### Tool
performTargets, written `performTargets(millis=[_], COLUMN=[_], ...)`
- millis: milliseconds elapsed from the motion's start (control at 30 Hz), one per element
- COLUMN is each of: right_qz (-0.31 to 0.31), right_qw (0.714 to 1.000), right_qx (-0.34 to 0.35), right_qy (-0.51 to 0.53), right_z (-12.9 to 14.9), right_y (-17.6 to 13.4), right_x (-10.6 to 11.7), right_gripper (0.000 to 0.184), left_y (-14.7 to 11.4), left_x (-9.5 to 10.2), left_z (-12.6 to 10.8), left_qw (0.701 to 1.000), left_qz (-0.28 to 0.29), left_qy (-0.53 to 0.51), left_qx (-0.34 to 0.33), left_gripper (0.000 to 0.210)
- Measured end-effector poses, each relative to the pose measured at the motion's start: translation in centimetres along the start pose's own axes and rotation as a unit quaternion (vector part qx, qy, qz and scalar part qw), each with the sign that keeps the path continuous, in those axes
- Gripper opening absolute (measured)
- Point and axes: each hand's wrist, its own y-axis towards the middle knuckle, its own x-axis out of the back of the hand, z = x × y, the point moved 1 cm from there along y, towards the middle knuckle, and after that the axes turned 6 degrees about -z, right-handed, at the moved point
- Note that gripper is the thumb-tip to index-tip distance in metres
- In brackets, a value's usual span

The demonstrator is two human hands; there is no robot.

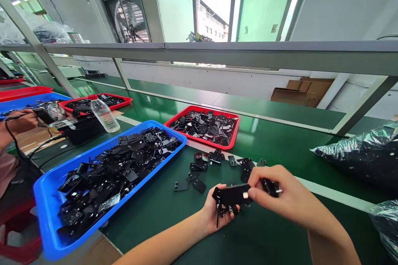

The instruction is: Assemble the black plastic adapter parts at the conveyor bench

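Note:
My left hand [214, 212] is curled palm-up around several small black plastic parts. On top of these lies a flat black plate [231, 194] with rounded corners. At the plate's right end, the thumb and forefinger of my right hand [278, 188] pinch its edge. Another dark piece [271, 187] is tucked in the right hand's other fingers; its kind I cannot make out. Just beyond my hands, loose black plates [198, 185] and small black parts [247, 165] lie scattered on the green table [149, 223].
A long blue tray [43, 211] heaped with black parts stands at left, a red tray [235, 134] of similar parts beyond. A water bottle [104, 114] stands near a co-worker's hand [21, 126]. Dark plastic bags [363, 157] sit at right. A metal shelf beam [217, 53] crosses above.

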Motion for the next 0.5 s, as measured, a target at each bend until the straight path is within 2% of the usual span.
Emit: performTargets(millis=[67,100,133,167,233,267,300,367,433,500], right_qz=[0.107,0.110,0.068,-0.008,-0.200,-0.250,-0.267,-0.248,-0.222,-0.214], right_qw=[0.993,0.993,0.997,1.000,0.979,0.967,0.962,0.966,0.970,0.960], right_qx=[0.014,0.017,0.013,0.002,-0.031,-0.046,-0.057,-0.067,-0.078,-0.101], right_qy=[-0.040,-0.041,-0.032,-0.017,0.006,0.004,0.005,0.019,0.066,0.149], right_z=[-0.7,-1.2,-1.9,-2.6,-4.3,-5.1,-5.9,-7.2,-7.8,-7.9], right_y=[0.8,1.6,2.7,4.0,6.6,7.7,8.7,9.6,9.5,8.6], right_x=[-0.8,-1.3,-1.7,-2.0,-2.6,-2.8,-3.0,-3.3,-3.1,-2.4], right_gripper=[0.012,0.013,0.015,0.019,0.028,0.033,0.038,0.044,0.043,0.037], left_y=[0.0,-0.1,-0.1,-0.1,-0.1,-0.1,-0.1,0.1,0.1,0.1], left_x=[-0.1,-0.2,-0.2,-0.2,-0.2,-0.1,0.0,0.2,0.3,0.3], left_z=[0.0,0.0,0.0,0.0,-0.1,-0.1,-0.2,-0.2,-0.2,-0.2], left_qw=[1.000,1.000,1.000,0.999,0.999,0.999,0.999,0.999,0.999,0.999], left_qz=[0.005,0.015,0.025,0.032,0.040,0.044,0.046,0.047,0.046,0.042], left_qy=[-0.014,-0.015,-0.012,-0.006,0.007,0.009,0.007,-0.001,-0.002,0.003], left_qx=[-0.004,-0.006,-0.006,-0.002,0.000,0.000,-0.002,-0.003,0.000,0.005], left_gripper=[0.037,0.036,0.035,0.035,0.034,0.033,0.033,0.033,0.034,0.034])
